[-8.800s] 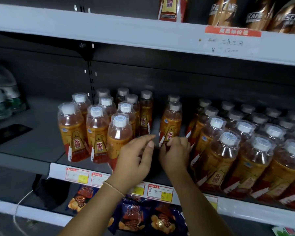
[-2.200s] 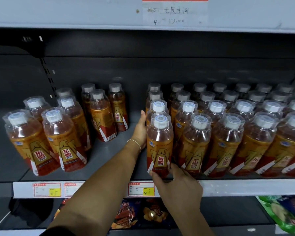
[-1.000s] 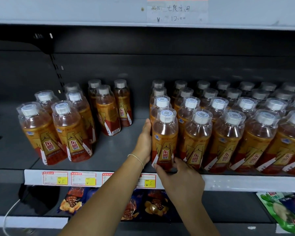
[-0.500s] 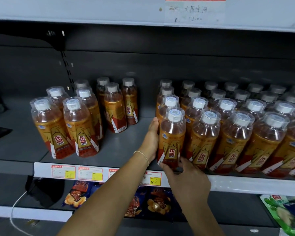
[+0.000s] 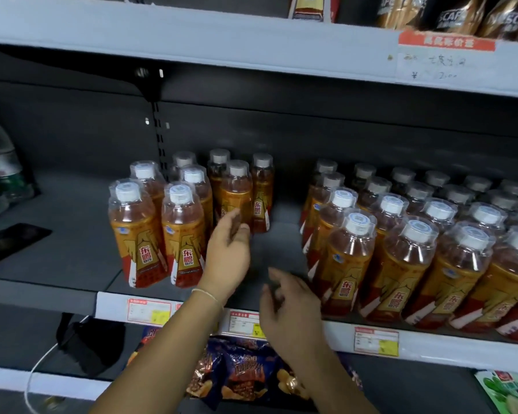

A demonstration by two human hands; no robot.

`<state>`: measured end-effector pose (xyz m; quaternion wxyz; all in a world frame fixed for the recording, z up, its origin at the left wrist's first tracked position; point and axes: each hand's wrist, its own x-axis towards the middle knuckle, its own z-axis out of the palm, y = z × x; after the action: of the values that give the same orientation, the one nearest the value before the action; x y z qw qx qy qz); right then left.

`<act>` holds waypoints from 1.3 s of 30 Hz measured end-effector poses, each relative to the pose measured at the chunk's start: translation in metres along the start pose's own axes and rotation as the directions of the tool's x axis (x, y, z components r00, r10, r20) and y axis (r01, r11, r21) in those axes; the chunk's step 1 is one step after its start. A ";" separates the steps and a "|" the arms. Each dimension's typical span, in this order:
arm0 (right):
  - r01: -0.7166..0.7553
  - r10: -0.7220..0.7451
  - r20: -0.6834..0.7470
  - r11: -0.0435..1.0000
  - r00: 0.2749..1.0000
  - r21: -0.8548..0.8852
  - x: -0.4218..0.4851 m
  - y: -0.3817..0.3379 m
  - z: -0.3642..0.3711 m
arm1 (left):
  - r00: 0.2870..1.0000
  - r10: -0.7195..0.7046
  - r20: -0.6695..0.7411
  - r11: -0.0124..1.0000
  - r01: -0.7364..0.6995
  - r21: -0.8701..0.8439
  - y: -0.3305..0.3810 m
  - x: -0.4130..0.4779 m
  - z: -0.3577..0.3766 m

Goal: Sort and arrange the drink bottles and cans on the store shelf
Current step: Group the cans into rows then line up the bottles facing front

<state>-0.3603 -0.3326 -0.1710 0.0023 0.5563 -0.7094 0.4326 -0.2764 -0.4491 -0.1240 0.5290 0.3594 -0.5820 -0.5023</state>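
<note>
Both my hands are empty. My left hand, fingers loosely curled, reaches toward the small group of orange bottles at centre-left of the frame, close to them but gripping none. My right hand hangs open at lower centre, before the shelf edge, just left of the big block of bottles filling the right side.

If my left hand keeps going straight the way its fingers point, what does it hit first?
Probably the orange-labelled plastic drink bottle with the grey cap in the left cluster: the left hand is open, its fingertips overlapping that bottle's base in the picture. Depth is unclear, so contact can't be confirmed.
</note>
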 end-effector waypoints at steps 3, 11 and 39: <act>-0.172 0.157 0.173 0.982 0.972 0.073 0.054 -0.005 0.030 | 0.996 -0.055 0.066 0.998 0.055 -0.006 0.002 0.001 -0.018; -0.601 0.519 0.378 0.373 0.767 0.707 0.127 -0.030 0.071 | 0.958 -0.120 0.260 0.990 0.135 -0.040 -0.005 -0.010 -0.033; -0.457 0.467 -0.043 0.877 0.883 0.150 0.173 0.019 0.091 | 0.998 -0.046 -0.044 0.902 0.060 0.427 -0.014 -0.015 -0.007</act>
<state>-0.3976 -0.5248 -0.1557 -0.1109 0.3525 -0.7900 0.4892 -0.2683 -0.4400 -0.1421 0.4327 0.4905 -0.6593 -0.3708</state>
